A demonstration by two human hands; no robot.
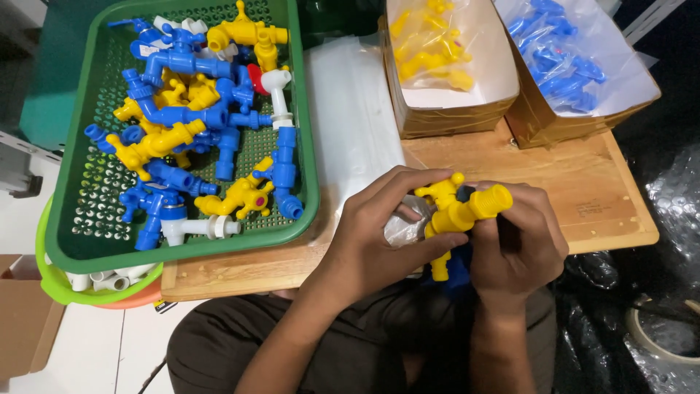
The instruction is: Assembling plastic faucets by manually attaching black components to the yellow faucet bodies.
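Now | both hands point(379, 233) on yellow tap point(459, 211) | 2 bagged boxes point(452, 109) behind

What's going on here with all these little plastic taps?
A seated person holds a yellow tap in both hands over a wooden board. The left hand also grips a clear plastic bag; the right hand steadies the tap's threaded end, with something blue beneath it. To the left, a green tray holds loose blue, yellow and white taps. Behind stand two cardboard boxes, one with bagged yellow taps, the other with bagged blue ones.
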